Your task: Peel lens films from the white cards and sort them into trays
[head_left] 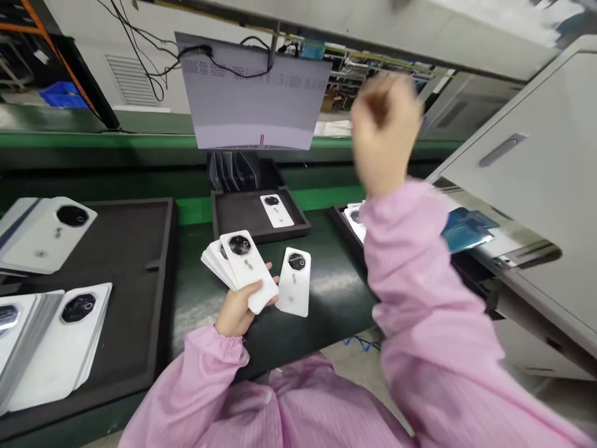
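- White panels point(249, 272): pinched as a fanned stack between thumb and fingers of the left hand point(239, 312), over the counter point(336, 283).
- Right hand point(387, 130): raised well above the counter, blurred; fingers curled inward; cannot tell whether pinching anything.
- Just beside the left fingertips: loose panel point(295, 289), flat on the counter, camera ring toward the far edge.
- Progress, as judged: partway. Apparently done: loose panel set apart from the fan; single panel point(277, 211) in the small tray point(237, 214), toward its right edge. Apparently left: fan in hand, plus stacks point(56, 351) at the left side of the large tray point(125, 249).
- Edges: raised rims on both trays; right tray point(343, 230) near the counter's right end, partly hidden behind the sleeve point(410, 261).
- Open room: counter strip between loose panel and right tray; right side of the large tray; left half of the small tray.
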`<state>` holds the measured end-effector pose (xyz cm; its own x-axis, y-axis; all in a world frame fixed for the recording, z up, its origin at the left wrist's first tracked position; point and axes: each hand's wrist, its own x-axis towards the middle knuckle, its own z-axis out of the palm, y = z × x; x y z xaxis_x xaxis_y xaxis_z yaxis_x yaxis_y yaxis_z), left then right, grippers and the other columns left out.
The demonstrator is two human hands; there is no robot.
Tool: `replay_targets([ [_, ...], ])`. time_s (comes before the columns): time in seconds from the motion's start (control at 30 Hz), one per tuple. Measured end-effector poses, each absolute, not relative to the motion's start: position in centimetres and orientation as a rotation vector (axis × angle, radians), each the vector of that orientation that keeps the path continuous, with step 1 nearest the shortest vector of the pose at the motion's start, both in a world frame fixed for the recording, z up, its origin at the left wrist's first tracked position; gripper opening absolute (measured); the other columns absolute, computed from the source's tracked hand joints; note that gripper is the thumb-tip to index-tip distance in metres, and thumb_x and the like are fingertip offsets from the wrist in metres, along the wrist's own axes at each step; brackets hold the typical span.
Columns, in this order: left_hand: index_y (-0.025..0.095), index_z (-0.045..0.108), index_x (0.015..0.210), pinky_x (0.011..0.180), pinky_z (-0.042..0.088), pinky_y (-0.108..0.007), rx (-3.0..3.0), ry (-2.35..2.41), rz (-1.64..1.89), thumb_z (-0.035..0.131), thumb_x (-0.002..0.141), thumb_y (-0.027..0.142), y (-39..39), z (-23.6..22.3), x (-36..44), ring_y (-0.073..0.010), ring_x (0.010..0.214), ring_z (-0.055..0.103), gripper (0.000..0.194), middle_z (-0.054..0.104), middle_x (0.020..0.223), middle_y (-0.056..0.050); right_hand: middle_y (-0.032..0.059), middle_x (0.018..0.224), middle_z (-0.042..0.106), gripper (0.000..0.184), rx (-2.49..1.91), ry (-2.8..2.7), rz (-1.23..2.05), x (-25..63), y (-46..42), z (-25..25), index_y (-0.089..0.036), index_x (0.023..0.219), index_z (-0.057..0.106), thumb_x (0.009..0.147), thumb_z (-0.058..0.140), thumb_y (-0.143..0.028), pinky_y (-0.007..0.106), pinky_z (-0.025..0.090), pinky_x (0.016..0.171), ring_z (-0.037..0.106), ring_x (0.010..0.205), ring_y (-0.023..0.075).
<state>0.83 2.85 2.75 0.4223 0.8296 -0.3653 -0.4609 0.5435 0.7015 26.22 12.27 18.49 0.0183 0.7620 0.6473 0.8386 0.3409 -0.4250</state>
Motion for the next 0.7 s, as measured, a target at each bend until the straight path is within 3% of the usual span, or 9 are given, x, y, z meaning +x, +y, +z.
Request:
replay_targets([
  [0.07,0.024,0.043,0.133,0.065,0.059,-0.034,0.569,0.767,0.847,0.062,0.074,0.012,2.9,2.6,1.0,-0.0338,0.11,0.057,0.063,0.043,0.141,-0.012,0.0102,0.095,0.059,0.031,-1.677,-1.769,0.063,25.5,9.7,11.7,-0.011,0.1,0.058,0.085,0.051,-0.037,0.04,0.046,0.084,0.057,0.09,0.0209],
  [0.13,0.025,0.042,0.133,0.067,0.059,-0.034,0.595,0.771,0.844,0.062,0.074,0.012,3.0,2.6,1.1,-0.0333,0.11,0.057,0.063,0.043,0.141,-0.012,0.0097,0.088,0.061,0.045,-1.845,-1.852,0.268,25.0,7.6,5.3,-0.01,0.096,0.061,0.063,0.075,-0.037,0.038,0.049,0.076,0.059,0.081,0.0229],
  [0.2,0.024,0.043,0.133,0.068,0.059,-0.035,0.628,0.769,0.842,0.062,0.074,0.011,3.0,2.6,1.1,-0.0332,0.111,0.057,0.063,0.043,0.141,-0.012,0.0142,0.098,0.059,0.069,-1.968,-1.889,0.4,24.9,6.5,0.9,-0.009,0.105,0.058,0.048,0.083,-0.039,0.042,0.047,0.08,0.057,0.092,0.0293],
  [0.3,0.023,0.045,0.131,0.067,0.06,-0.035,0.682,0.778,0.854,0.062,0.074,0.012,3.1,2.6,1.1,-0.0334,0.111,0.056,0.061,0.042,0.141,-0.012,0.0173,0.11,0.055,0.091,-2.082,-1.923,0.554,25.1,6.3,-1.6,-0.009,0.114,0.053,0.037,0.084,-0.046,0.045,0.043,0.085,0.049,0.106,0.0355],
  [0.37,0.022,0.047,0.129,0.066,0.06,-0.035,0.707,0.799,0.869,0.062,0.074,0.012,3.2,2.5,1.0,-0.0334,0.11,0.057,0.058,0.042,0.141,-0.012,0.0157,0.107,0.055,0.091,-2.122,-1.94,0.651,25.2,6.5,-1.5,-0.011,0.112,0.053,0.035,0.084,-0.047,0.043,0.043,0.084,0.048,0.105,0.0351],
  [0.57,0.021,0.048,0.128,0.065,0.06,-0.034,0.699,0.823,0.868,0.062,0.073,0.01,3.5,1.7,1.2,-0.0314,0.106,0.06,0.058,0.044,0.14,-0.012,0.0114,0.095,0.058,0.068,-2.116,-1.925,0.821,24.6,6.2,-0.6,-0.014,0.087,0.056,0.034,0.083,-0.047,0.038,0.044,0.077,0.053,0.097,0.032],
  [0.7,0.019,0.047,0.13,0.063,0.06,-0.033,0.706,0.81,0.85,0.062,0.072,0.01,3.5,1.3,1.5,-0.0326,0.105,0.06,0.06,0.045,0.139,-0.015,0.0045,0.092,0.06,0.052,-1.979,-1.868,0.832,24.9,5.2,1.3,-0.017,0.091,0.05,0.054,0.077,-0.041,0.028,0.045,0.07,0.058,0.086,0.0207],
])
